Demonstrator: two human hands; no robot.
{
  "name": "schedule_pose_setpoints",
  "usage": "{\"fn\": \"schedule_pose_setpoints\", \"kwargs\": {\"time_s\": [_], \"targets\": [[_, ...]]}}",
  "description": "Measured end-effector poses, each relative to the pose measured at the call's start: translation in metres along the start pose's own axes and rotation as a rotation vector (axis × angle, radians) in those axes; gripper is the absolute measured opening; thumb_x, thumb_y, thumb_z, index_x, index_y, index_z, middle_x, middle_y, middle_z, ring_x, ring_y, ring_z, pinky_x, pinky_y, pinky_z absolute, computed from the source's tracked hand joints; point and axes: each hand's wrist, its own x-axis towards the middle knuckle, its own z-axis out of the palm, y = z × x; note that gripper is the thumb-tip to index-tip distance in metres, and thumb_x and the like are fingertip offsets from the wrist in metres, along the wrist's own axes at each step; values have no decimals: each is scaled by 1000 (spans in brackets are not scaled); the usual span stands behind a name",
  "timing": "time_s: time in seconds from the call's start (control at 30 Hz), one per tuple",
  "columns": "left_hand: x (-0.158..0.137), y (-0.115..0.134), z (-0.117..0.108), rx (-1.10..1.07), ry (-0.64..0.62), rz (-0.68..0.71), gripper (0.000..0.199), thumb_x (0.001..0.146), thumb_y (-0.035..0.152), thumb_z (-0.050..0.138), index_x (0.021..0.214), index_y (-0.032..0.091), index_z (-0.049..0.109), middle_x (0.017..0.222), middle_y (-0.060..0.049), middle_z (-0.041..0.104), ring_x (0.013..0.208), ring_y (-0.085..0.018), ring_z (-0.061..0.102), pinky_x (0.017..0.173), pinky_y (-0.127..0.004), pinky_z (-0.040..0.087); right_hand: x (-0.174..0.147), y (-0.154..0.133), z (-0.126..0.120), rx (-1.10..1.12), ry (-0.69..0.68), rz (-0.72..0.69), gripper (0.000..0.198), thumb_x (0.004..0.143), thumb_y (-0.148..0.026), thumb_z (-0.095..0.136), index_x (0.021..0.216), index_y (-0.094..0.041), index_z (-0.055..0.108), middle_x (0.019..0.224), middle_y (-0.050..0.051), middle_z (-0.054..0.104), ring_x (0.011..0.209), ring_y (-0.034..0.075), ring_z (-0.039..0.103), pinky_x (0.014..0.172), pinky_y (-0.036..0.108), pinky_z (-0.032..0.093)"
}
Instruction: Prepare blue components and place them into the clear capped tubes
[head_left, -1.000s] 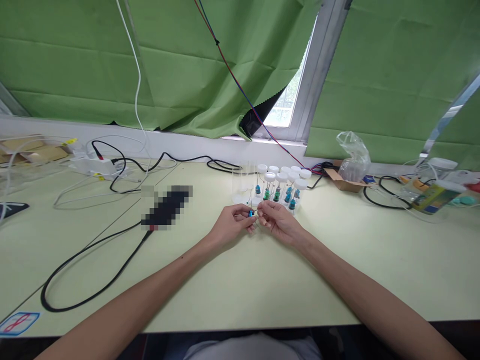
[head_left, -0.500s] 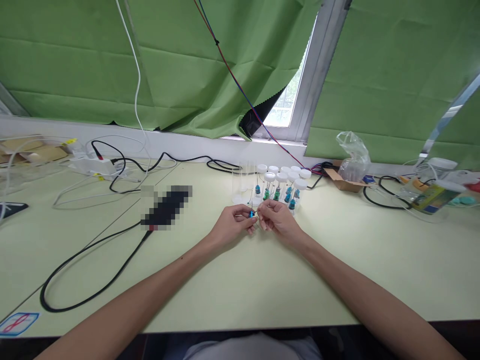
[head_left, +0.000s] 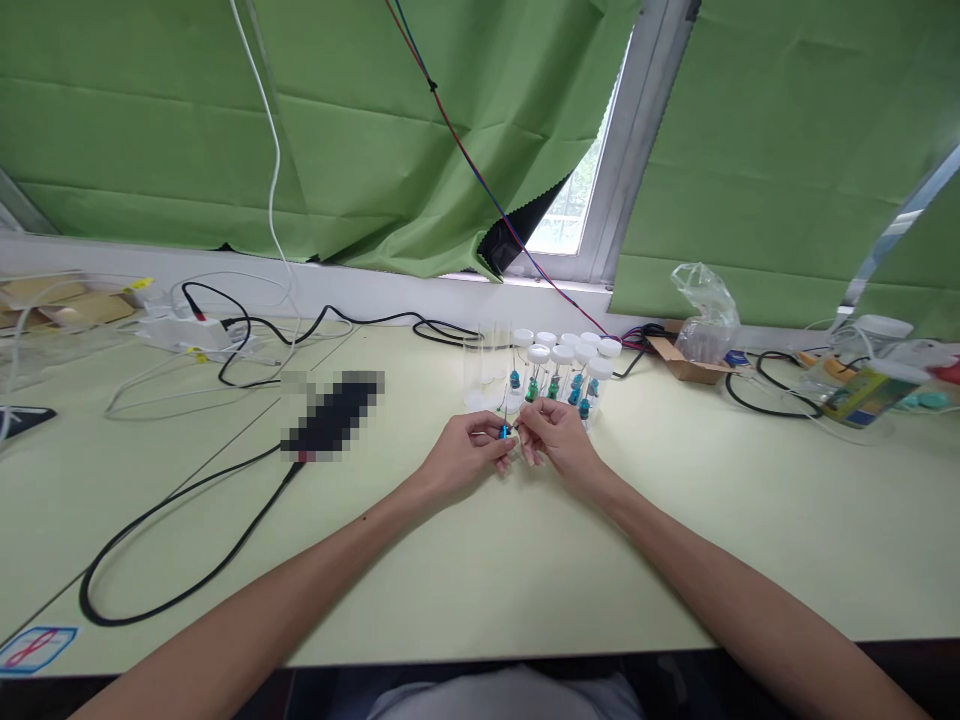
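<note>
My left hand (head_left: 474,447) pinches a small shiny blue piece (head_left: 505,432) between thumb and fingertips, and a thin stem rises from it. Close beside it, my right hand (head_left: 556,436) has its fingertips pressed together at the piece's right side. Whatever sits in that pinch is too small to make out. Just beyond both hands stand several clear vials with white lids (head_left: 601,369), with small blue and green pieces (head_left: 577,386) inside on thin stems. Clear tubes without lids (head_left: 472,370) stand at the left of this group.
A pixelated dark object (head_left: 334,415) with a black cable (head_left: 94,560) lies to the left. A white power strip (head_left: 187,330) is at the back left. Behind the vials to the right are a small cardboard box (head_left: 694,368) and a plastic bag (head_left: 705,310). Green curtains (head_left: 375,130) hang behind.
The blue piece has tilted slightly between my fingers. My right fingertips have shifted very slightly right; otherwise the hands keep their place.
</note>
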Motion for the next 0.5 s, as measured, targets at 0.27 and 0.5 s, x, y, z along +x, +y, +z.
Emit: {"fn": "schedule_pose_setpoints", "kwargs": {"time_s": [0.27, 0.5], "targets": [[0, -2, -1, 10, -6, 20, 33, 72, 41, 76, 86, 14, 64, 71, -2, 62, 56, -15, 63, 59, -32, 53, -1, -2, 1, -61, 27, -8, 43, 80, -59, 66, 68, -18, 58, 51, -1, 59, 35, 12, 55, 32, 22, 37], [0, -4, -2, 3, -4, 23, 36, 71, 43, 77, 87, 14, 65, 72, -2, 63, 56, -15, 63, 59, -32, 53, -3, -4, 3, -71, 40, 2, 45, 81, -62, 63, 70, -18, 59, 50, 0, 59, 35, 13, 56, 31, 22, 39]]}}
